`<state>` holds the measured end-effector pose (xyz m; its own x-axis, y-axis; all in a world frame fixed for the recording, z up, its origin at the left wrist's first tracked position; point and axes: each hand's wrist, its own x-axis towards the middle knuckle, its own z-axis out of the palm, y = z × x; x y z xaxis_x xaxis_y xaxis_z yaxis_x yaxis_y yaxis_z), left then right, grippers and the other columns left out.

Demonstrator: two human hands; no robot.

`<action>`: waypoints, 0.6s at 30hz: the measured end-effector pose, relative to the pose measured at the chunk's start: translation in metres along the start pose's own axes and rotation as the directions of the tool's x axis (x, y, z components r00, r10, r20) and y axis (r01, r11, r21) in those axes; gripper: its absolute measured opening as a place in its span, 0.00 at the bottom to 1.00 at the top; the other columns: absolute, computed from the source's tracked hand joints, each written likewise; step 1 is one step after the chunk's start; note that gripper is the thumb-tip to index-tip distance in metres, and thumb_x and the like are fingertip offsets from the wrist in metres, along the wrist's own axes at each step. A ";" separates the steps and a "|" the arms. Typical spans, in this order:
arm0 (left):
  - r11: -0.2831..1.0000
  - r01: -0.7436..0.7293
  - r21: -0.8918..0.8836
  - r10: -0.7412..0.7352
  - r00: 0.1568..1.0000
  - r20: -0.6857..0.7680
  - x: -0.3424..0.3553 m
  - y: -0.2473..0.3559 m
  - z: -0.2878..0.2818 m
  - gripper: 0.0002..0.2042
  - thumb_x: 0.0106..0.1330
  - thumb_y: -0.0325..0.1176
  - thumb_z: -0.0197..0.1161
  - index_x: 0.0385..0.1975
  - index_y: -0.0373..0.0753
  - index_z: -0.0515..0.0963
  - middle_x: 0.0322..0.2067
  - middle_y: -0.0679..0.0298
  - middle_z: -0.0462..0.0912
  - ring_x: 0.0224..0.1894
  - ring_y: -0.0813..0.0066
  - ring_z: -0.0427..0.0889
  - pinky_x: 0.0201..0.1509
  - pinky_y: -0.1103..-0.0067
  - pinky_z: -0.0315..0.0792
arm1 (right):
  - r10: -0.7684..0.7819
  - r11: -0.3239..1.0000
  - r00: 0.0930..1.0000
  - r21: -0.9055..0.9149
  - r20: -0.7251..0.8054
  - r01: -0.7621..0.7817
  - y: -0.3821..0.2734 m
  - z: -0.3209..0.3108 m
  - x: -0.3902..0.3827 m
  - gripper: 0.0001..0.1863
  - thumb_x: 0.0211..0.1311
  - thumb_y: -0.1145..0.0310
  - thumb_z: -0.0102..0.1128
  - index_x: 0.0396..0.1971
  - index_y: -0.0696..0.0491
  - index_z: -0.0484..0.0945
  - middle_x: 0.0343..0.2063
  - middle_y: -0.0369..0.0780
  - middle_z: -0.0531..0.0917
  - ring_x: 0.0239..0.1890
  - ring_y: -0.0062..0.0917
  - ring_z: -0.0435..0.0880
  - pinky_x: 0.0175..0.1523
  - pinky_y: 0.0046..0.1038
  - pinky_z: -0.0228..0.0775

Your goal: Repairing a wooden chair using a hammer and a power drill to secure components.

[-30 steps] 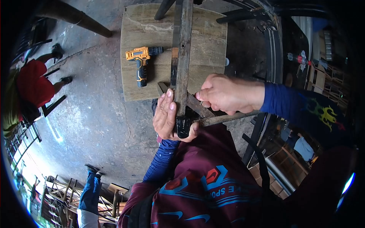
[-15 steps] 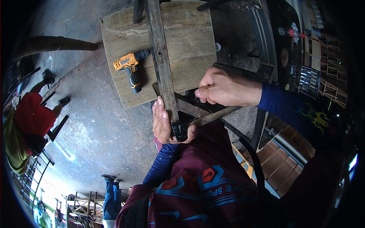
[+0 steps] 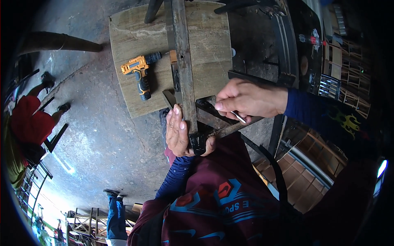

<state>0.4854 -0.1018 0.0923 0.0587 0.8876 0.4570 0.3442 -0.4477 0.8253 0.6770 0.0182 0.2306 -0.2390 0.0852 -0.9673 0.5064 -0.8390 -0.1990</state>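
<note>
A worn brown bar (image 3: 185, 61) runs toward me and ends in a black corner piece (image 3: 198, 143), where a second bar (image 3: 234, 128) branches off to the right. My left hand (image 3: 177, 137) cups this corner, its fingers along the bar's left side and its thumb across the other side. Just right of the bar, my right hand (image 3: 252, 98) is closed on a thin pale rod (image 3: 239, 117). One end of the rod sticks out below the fingers; what kind of tool it is cannot be made out.
An orange and black cordless drill (image 3: 139, 71) lies on a wood-grained board (image 3: 209, 45). Dark metal framing (image 3: 287, 53) stands at the right, with a plastic bottle (image 3: 310, 39) beyond. A person in red shorts (image 3: 30, 119) is at the left; another's jeans (image 3: 117, 215) show lower left.
My right hand has moved slightly right, and the pale rod now shows below its fingers. The bar's far end has shifted right, while my left hand stays at the corner.
</note>
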 end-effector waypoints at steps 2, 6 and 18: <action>1.000 -0.005 0.008 0.005 1.000 0.003 0.002 -0.003 -0.001 0.42 0.62 0.55 0.61 0.68 0.30 0.57 0.55 0.31 0.73 0.57 0.34 0.76 0.63 0.47 0.66 | -0.398 0.872 0.915 -0.283 0.067 0.400 0.014 -0.004 0.004 0.17 0.71 0.63 0.54 0.24 0.60 0.74 0.16 0.32 0.70 0.17 0.16 0.68 0.23 0.23 0.61; 1.000 -0.014 -0.014 0.015 0.999 0.031 -0.003 -0.001 0.001 0.42 0.62 0.56 0.60 0.68 0.30 0.57 0.55 0.32 0.73 0.57 0.33 0.75 0.63 0.47 0.67 | -0.654 0.656 0.755 -0.454 0.057 0.603 0.036 -0.010 0.021 0.11 0.65 0.71 0.60 0.26 0.62 0.75 0.19 0.43 0.76 0.24 0.29 0.76 0.33 0.33 0.68; 0.995 0.075 0.073 -0.064 0.988 -0.140 -0.013 0.024 0.013 0.41 0.60 0.56 0.61 0.67 0.32 0.61 0.54 0.32 0.74 0.56 0.36 0.78 0.64 0.48 0.66 | -0.927 -0.294 -0.035 -0.665 0.374 0.686 0.064 -0.030 0.051 0.16 0.48 0.76 0.60 0.39 0.65 0.78 0.33 0.44 0.78 0.29 0.33 0.82 0.33 0.31 0.77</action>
<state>0.5047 -0.1229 0.1014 -0.0955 0.8903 0.4452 0.4150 -0.3709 0.8308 0.7221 -0.0150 0.1635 -0.7707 0.5737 0.2773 0.2382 0.6631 -0.7096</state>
